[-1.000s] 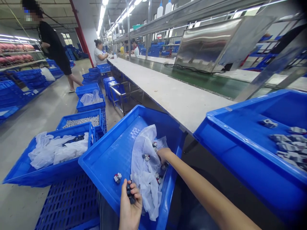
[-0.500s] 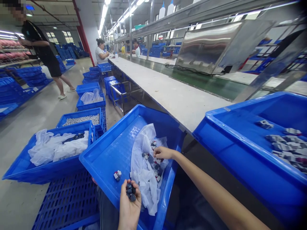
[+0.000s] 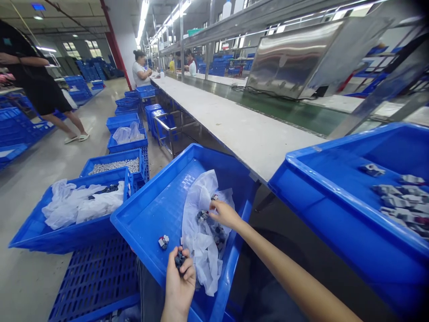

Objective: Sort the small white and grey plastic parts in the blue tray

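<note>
My left hand [image 3: 181, 277] is palm up at the near side of a tilted blue tray [image 3: 150, 210]. Its fingers curl around several small dark parts [image 3: 180, 258]. My right hand [image 3: 225, 214] hovers over a crumpled translucent plastic bag [image 3: 201, 241] inside the tray, its thumb and fingertips slightly apart. Close to those fingertips is a small dark cluster of parts [image 3: 202, 215]; whether they touch it I cannot tell. More dark parts [image 3: 218, 235] lie in the bag, partly hidden by plastic and hand. A small white, red and dark part [image 3: 163, 242] sits alone on the tray floor.
At right, a large blue bin [image 3: 301, 179] holds several white and dark parts [image 3: 398, 199]. A long white workbench [image 3: 234, 127] runs ahead. To the left are a bin with plastic bags [image 3: 30, 232] and a slotted blue pallet [image 3: 97, 277]. A person [image 3: 36, 85] stands in the aisle.
My left fingers have curled further over the dark parts. My right hand has shifted slightly left, and its fingers have loosened. The person in the aisle now appears farther left and larger.
</note>
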`<state>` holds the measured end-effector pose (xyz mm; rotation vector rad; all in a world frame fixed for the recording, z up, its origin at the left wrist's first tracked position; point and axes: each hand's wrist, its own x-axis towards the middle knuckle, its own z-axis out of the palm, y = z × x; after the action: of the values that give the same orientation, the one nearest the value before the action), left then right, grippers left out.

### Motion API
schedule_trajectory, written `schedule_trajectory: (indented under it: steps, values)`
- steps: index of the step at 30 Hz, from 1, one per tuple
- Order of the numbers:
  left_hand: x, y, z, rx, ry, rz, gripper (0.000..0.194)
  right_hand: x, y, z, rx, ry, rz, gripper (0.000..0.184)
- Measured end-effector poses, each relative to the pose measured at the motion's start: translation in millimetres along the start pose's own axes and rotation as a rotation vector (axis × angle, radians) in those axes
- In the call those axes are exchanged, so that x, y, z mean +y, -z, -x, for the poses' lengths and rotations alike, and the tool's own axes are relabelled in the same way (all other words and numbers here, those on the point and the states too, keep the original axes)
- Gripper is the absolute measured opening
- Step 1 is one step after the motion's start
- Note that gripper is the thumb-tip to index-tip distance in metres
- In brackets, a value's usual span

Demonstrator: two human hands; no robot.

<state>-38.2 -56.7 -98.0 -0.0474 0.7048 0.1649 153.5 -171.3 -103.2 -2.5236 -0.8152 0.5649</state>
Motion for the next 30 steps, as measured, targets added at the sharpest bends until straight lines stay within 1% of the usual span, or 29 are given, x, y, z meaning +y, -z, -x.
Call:
schedule_trajectory:
  steps: [2, 4, 6, 11, 14, 18, 22, 26, 30]
  values:
    - [1.6, 3.8, -1.3, -0.002, 0.008, -0.006, 0.017, 4.2, -7.6, 4.0, -0.097, -0.047, 0.144, 0.017]
    - [1.6, 6.2, -2.3, -0.004, 0.022, -0.009, 0.019, 7.1, -16.9, 7.0, -0.218, -0.081, 0.268, 0.016]
    - [0.1, 7.4, -3.7, -0.006, 0.035, -0.012, 0.019, 6.5, -27.9, 6.7, -0.307, -0.104, 0.369, 0.018]
    - [-3.2, 7.7, -6.6, 0.008, 0.028, -0.01, 0.016, -8.1, -54.9, -6.4, -0.432, -0.122, 0.51, 0.021]
    - [-2.3, 8.2, -6.8, 0.011, 0.015, -0.01, 0.015, -12.8, -60.8, -12.0, -0.468, -0.114, 0.528, 0.02]
    - [-1.0, 8.3, -6.9, -0.002, 0.007, -0.021, 0.014, -5.0, -52.3, -10.6, -0.498, -0.075, 0.486, 0.025]
    - [-1.3, 7.0, -7.6, 0.006, 0.004, -0.036, 0.013, 3.9, -39.0, -7.3, -0.499, 0.0, 0.377, 0.028]
    - [-2.1, 5.1, -8.1, 0.044, -0.012, -0.051, 0.014, 1.9, -26.3, -8.4, -0.387, 0.097, 0.181, 0.026]
    - [-1.8, 4.1, -5.0, 0.097, -0.034, -0.06, 0.009, -6.0, -15.6, -5.7, -0.28, 0.17, -0.104, 0.029]
